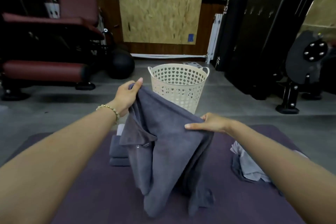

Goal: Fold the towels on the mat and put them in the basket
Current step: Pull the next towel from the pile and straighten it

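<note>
A dark grey towel hangs above the purple mat, its lower end bunched on the mat. My left hand grips one top corner, raised higher. My right hand pinches the other top edge, lower and to the right. Behind the towel lies a stack of folded grey towels, partly hidden. A crumpled pile of grey towels lies on the mat at the right, partly under my right forearm. The cream perforated basket stands upright on the floor beyond the mat; what is inside it is not visible.
A dark red padded gym bench stands at the left with a black ball beside it. Black exercise machines fill the right. A chipboard panel leans on the back wall. Grey floor surrounds the mat.
</note>
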